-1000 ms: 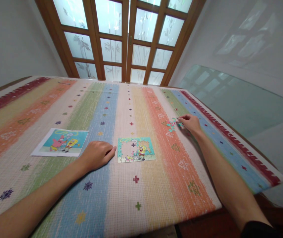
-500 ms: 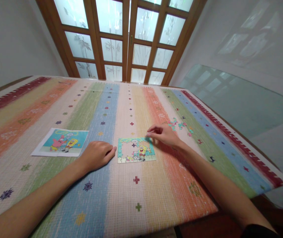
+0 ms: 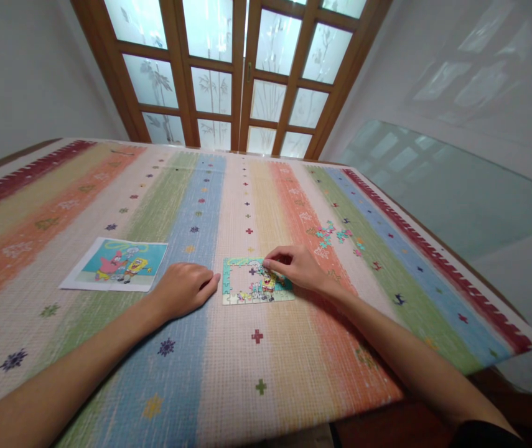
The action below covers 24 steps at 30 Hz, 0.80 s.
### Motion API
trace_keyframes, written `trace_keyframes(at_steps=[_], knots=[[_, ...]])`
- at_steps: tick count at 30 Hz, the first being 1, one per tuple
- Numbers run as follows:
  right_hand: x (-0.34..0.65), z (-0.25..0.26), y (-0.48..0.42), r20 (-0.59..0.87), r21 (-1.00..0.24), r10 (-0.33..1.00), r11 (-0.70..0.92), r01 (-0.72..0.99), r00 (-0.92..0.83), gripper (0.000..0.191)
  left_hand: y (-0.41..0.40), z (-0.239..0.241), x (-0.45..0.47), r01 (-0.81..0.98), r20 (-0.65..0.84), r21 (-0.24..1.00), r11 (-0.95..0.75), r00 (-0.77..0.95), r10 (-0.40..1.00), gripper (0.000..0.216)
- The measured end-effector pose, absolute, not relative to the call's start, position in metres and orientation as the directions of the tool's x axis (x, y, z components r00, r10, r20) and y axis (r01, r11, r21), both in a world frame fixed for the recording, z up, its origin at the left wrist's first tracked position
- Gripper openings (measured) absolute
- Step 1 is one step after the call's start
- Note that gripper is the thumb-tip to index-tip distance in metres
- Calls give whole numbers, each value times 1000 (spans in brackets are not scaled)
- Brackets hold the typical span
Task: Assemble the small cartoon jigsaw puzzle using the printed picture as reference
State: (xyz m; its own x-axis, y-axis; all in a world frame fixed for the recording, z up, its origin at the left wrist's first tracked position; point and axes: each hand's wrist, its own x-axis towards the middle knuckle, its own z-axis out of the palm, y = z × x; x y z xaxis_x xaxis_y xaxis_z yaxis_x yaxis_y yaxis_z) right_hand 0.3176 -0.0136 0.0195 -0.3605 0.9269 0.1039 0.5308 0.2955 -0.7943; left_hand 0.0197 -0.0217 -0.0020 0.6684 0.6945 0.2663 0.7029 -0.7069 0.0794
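A small, partly built cartoon jigsaw puzzle lies on the striped tablecloth. My right hand rests over its upper right part, fingers pinched on a small puzzle piece at the picture's top middle. Curled loosely, my left hand lies on the cloth just left of the puzzle, holding nothing that I can see. A heap of loose teal and pink puzzle pieces sits to the right, beyond my right hand.
A printed reference picture of the same cartoon lies left of my left hand. Wooden-framed frosted glass doors stand behind the table. A glass sheet leans at the right wall. The table's right edge runs diagonally.
My right hand left the heap of loose pieces, travelled left to the puzzle, and now presses its pinched fingers onto the puzzle's top middle. The left hand stayed put.
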Motion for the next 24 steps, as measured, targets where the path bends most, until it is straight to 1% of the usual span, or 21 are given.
trace_keyframes(at_steps=[4, 8, 11, 18, 24], knots=[[321, 23, -12, 106, -721, 914, 343, 603, -393, 12, -22, -2, 19, 704, 259, 68, -707, 672, 694, 55], [324, 26, -12, 152, -646, 867, 450, 616, -474, 10, -22, -4, 18, 707, 252, 73, -704, 670, 698, 54], [324, 26, -12, 148, -642, 845, 477, 601, -513, 6, -21, -4, 19, 705, 258, 75, -705, 669, 697, 54], [320, 20, -15, 186, -625, 834, 509, 592, -520, 7, -21, -2, 19, 706, 262, 81, -704, 666, 698, 54], [310, 18, -19, 248, -604, 813, 555, 571, -527, 13, -22, 0, 20, 701, 261, 114, -704, 663, 702, 55]])
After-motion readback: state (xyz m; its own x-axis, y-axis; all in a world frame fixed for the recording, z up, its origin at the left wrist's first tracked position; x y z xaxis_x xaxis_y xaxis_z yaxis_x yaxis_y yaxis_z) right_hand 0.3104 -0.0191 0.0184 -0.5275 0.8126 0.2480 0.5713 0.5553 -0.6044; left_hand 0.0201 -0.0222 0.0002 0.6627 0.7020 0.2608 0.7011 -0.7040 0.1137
